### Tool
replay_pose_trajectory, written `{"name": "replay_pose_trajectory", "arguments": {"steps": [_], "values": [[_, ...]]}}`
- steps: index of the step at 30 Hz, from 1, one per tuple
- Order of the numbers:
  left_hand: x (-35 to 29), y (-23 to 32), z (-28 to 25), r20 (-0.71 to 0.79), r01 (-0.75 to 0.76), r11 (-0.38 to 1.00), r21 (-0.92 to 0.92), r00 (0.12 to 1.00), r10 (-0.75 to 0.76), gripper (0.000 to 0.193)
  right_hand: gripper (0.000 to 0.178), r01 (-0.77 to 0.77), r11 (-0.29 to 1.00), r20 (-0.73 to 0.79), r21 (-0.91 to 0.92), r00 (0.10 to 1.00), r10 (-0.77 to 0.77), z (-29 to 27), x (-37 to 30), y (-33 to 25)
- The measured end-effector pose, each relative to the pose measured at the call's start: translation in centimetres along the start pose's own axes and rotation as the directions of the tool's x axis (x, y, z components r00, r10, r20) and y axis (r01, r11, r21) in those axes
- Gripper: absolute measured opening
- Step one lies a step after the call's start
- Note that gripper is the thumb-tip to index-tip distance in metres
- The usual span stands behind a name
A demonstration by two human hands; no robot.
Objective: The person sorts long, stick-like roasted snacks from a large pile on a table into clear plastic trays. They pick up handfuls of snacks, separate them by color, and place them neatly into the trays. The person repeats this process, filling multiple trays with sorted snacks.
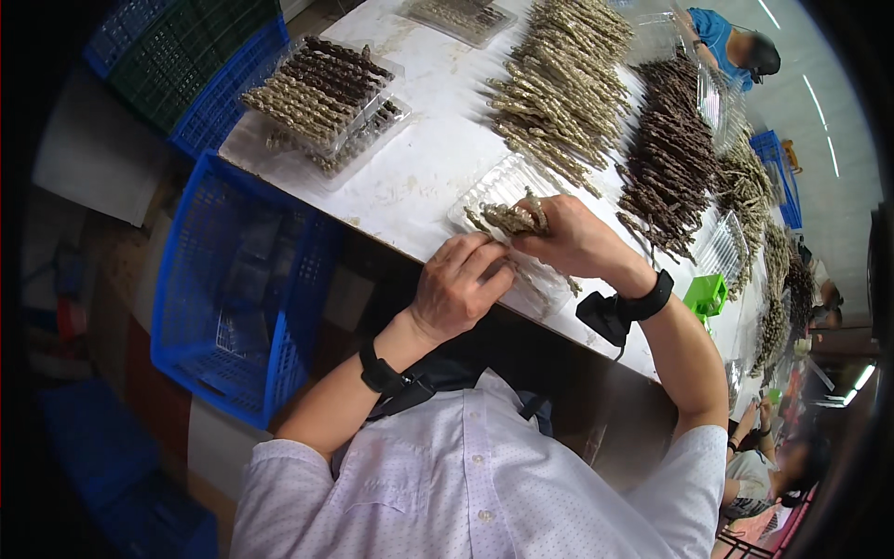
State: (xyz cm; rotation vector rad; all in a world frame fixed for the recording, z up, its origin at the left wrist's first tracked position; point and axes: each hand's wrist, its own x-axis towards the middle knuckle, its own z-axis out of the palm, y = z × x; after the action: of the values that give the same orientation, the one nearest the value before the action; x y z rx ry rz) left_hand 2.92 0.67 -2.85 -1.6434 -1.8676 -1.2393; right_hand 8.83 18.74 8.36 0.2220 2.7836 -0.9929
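My right hand [570,235] is closed round a small bunch of pale twisted sticks [507,218], which look like braided dough twists. It holds them over a clear plastic tray [475,192] at the table's near edge. Close beside it, my left hand [458,287] has its fingers curled in at the tray's near left side. Its fingertips are hidden, so what they grip does not show. Beyond the tray lies a large heap of loose pale twists [568,84], with a heap of dark brown twists [666,149] to its right.
Filled clear trays [321,98] of pale and dark twists are stacked at the table's left corner. A blue plastic crate [182,307] stands below that corner. A green holder [706,294] sits to the right. Another person in blue [715,37] is across the table.
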Motion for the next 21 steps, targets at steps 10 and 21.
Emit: {"name": "replay_pose_trajectory", "arguments": {"steps": [10, 21], "values": [[0.8, -0.3, -0.1, 0.064, 0.002, 1.0, 0.012, 0.998, -0.003, 0.024, 0.021, -0.112, 0.993, -0.108, -0.043, 0.988, 0.107, -2.4, -0.9, -1.2], [1.4, 0.3, -0.7, 0.137, 0.078, 0.997, -0.02, 0.988, -0.074, 0.031, 0.022, -0.123, 0.981, -0.23, 0.148, 0.961, 0.155, -0.1, -0.7, -0.8]]}}
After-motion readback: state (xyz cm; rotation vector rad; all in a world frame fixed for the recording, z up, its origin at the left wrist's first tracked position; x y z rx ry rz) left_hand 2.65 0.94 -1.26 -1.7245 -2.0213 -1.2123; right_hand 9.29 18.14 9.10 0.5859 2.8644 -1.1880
